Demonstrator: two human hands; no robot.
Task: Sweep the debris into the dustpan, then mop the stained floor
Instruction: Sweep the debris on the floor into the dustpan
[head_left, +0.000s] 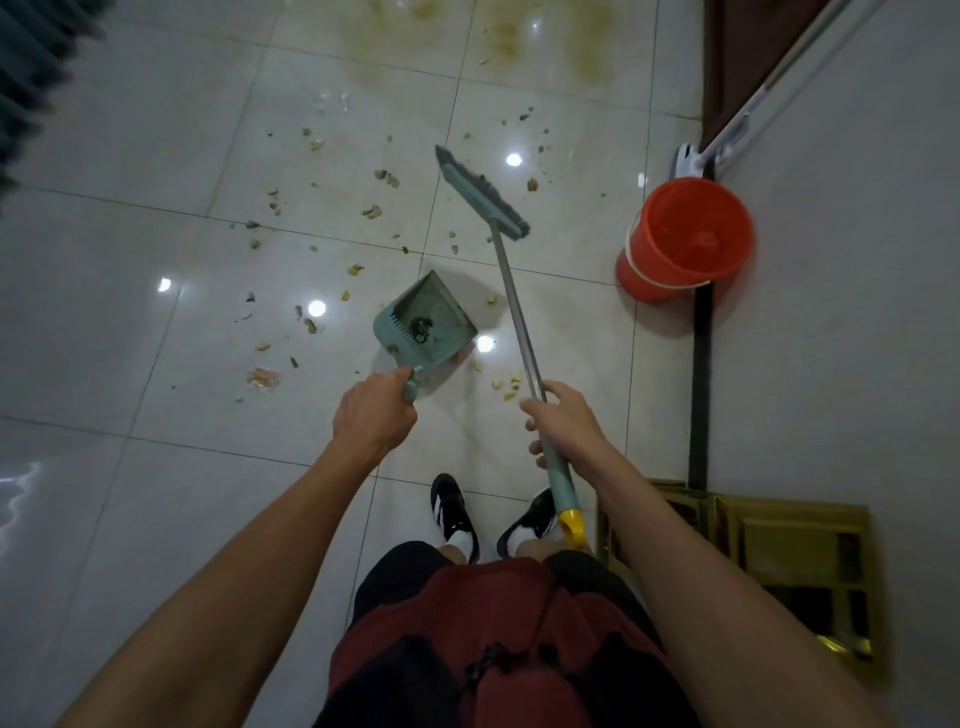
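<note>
1. Many pale glossy square tiles make up the floor (156, 156), which carries a yellow-brown stain (519, 41) at the far end of the view.
2. Scattered small tan and brown debris (372, 211) lies across the tiles between the stain and the person's feet, to the left of, beyond and just right of the dustpan.
3. An orange round plastic bucket (685, 239) stands by the grey wall on the right, well apart from the debris.
4. A white-handled mop (727, 140) leans against the wall, its head just behind the bucket.
5. The long broom with a metal shaft, teal grip, yellow end cap and teal bristle head (483, 193) slants across the middle, its head among the debris beyond the dustpan.
6. The teal plastic dustpan (423, 322) is tilted, its mouth pointing away from the person, with a little dark dirt inside.
7. The right hand (563, 421) has its fingers clamped round the broom shaft where metal meets teal grip.
8. The left hand (373, 413) has its fingers wrapped tight on the dustpan's handle.
</note>
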